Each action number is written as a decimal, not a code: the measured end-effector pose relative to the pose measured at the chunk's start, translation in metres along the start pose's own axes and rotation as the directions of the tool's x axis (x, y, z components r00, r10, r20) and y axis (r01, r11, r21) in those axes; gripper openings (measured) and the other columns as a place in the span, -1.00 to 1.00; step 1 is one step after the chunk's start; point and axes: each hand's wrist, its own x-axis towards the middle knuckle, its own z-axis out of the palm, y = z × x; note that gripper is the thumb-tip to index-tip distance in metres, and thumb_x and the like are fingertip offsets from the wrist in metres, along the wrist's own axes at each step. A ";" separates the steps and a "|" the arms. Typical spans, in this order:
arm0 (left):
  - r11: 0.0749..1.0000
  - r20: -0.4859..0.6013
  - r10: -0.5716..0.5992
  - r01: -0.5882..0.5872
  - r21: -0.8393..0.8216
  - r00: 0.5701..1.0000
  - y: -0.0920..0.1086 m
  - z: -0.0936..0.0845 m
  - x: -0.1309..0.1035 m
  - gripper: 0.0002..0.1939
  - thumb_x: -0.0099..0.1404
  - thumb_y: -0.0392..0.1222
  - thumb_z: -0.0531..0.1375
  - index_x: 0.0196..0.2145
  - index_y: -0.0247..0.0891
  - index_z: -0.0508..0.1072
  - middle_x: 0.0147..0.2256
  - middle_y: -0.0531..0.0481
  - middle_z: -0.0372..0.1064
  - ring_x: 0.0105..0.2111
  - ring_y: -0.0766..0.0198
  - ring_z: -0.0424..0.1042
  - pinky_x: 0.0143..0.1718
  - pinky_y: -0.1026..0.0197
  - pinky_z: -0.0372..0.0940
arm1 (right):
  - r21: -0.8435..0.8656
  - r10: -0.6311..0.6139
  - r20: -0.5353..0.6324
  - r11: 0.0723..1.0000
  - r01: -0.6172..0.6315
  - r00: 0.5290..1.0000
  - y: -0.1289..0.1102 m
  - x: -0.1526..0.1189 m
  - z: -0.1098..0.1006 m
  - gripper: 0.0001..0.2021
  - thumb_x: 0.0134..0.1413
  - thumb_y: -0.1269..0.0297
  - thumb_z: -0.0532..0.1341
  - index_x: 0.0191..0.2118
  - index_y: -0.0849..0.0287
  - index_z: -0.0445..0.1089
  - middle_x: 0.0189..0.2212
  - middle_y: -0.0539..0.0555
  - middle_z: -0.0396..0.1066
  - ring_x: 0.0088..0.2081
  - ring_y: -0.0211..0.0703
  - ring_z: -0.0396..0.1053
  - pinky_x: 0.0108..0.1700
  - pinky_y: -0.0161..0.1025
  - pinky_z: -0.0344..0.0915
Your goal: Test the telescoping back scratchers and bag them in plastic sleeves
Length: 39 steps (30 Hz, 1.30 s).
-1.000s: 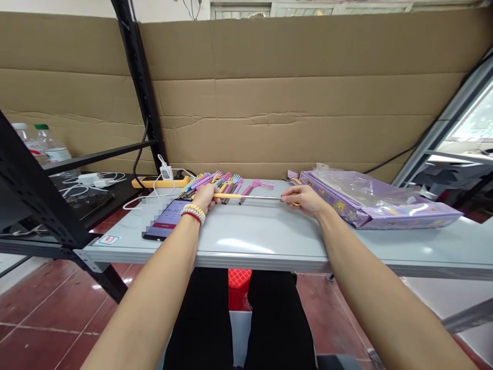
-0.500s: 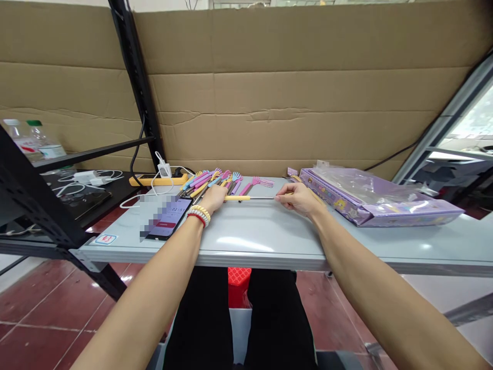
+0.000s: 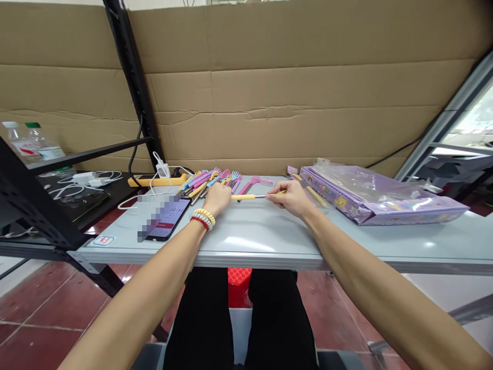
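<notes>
Between my two hands a thin stick [image 3: 246,197] with a yellow grip and a metal rod lies level over the table. My left hand [image 3: 217,197], with bracelets at the wrist, is closed on its left end. The fingers of my right hand [image 3: 288,196] pinch the metal part near its right end, where a bit of yellow shows. Behind my left hand lies a pile of colourful hand-shaped sticks [image 3: 200,180]. A pink stick [image 3: 249,186] lies apart from it. Past my right hand is another yellow stick [image 3: 316,196].
A purple box [image 3: 385,198] with clear plastic lies at the right. On the left are a phone [image 3: 167,221], a yellow power strip [image 3: 157,181] and white cables. A cardboard wall [image 3: 288,92] stands behind the table [image 3: 262,241].
My right hand has moved left, closer to my left hand, so less of the rod shows between them. My left hand has shifted slightly right. The view has moved a little.
</notes>
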 end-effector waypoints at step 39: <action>0.971 -0.231 0.148 -0.097 0.219 0.962 -0.034 0.001 0.008 -0.68 0.35 -0.15 -0.04 -0.20 -0.11 0.52 -0.15 -0.09 0.46 -0.08 0.09 0.31 -0.04 0.02 0.06 | 0.415 0.216 -0.852 0.835 0.362 0.477 -0.006 0.010 -0.086 -0.77 0.06 0.57 0.15 -0.39 0.11 0.09 -0.58 -0.11 0.27 -0.69 -0.46 0.11 -0.76 -0.55 -0.07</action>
